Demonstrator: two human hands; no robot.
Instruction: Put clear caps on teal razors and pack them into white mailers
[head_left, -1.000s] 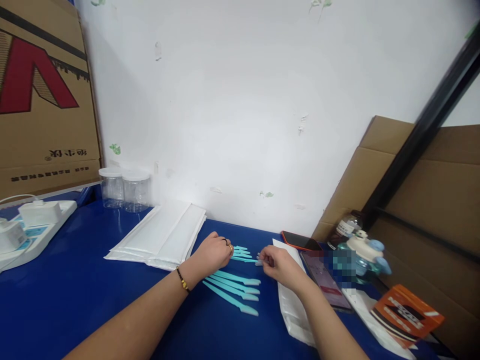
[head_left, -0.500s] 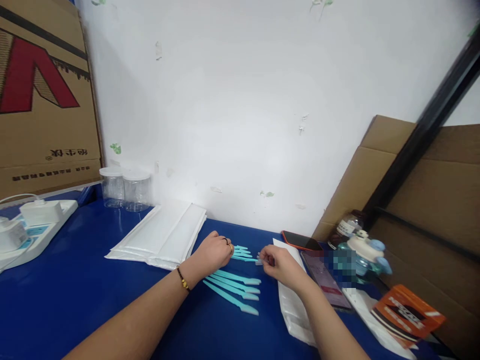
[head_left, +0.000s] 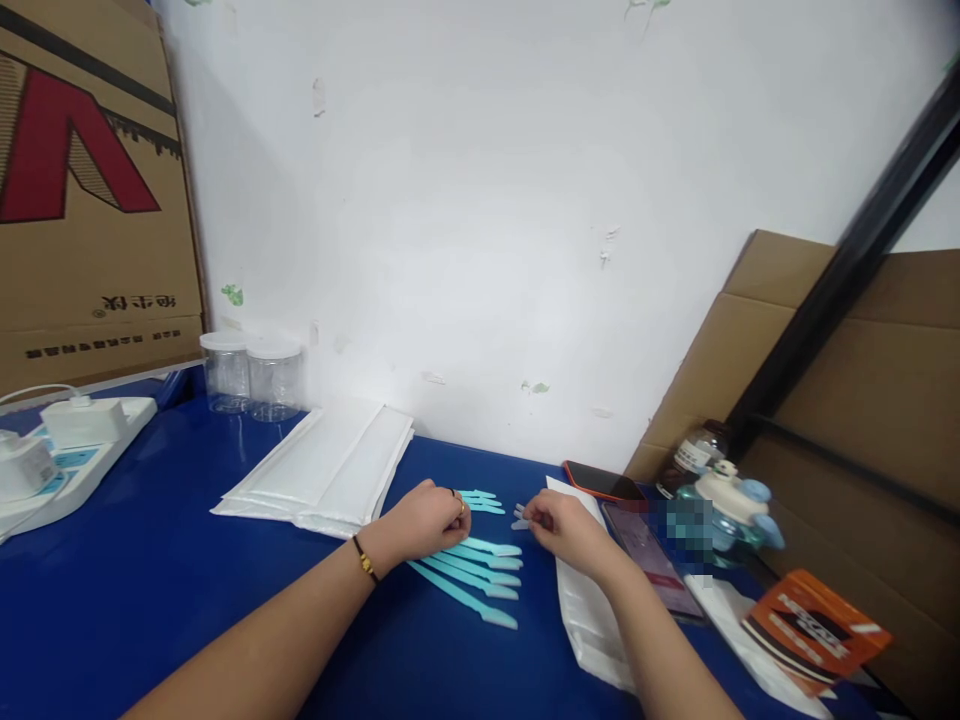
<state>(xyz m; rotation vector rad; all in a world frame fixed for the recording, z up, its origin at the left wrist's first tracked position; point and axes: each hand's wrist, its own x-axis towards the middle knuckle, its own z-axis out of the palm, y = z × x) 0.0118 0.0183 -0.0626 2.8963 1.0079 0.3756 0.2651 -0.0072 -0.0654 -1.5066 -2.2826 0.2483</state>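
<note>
The near sticks (head_left: 499, 591), turquoise and razor-like in shape, lie fanned on the blue table (head_left: 360, 650), with their pale ends toward the right. A smaller group, the far sticks (head_left: 484, 502), lies behind them, partly hidden by the left hand (head_left: 427, 522). At the right of these, near but apart, are some small clear pieces (head_left: 519, 519).

I judge that the step in hand is an arranging of sticks in the fan; a move with them calls for a light fingertip pinch, because they are thin and lie close together.

The left hand is bent inward over the handle ends, its fingers curled and narrow; I cannot tell whether it grips a stick. The right hand (head_left: 564, 530) has its fingers drawn together at the clear pieces; if it holds one, I cannot tell. Both forearms reach in from the lower edge, palms turned mostly down or inward.

The white packs (head_left: 322, 465) lie left of the left hand. Another pack (head_left: 596, 640) lies beneath the right forearm, with a phone (head_left: 652, 570) just beside it.
</note>
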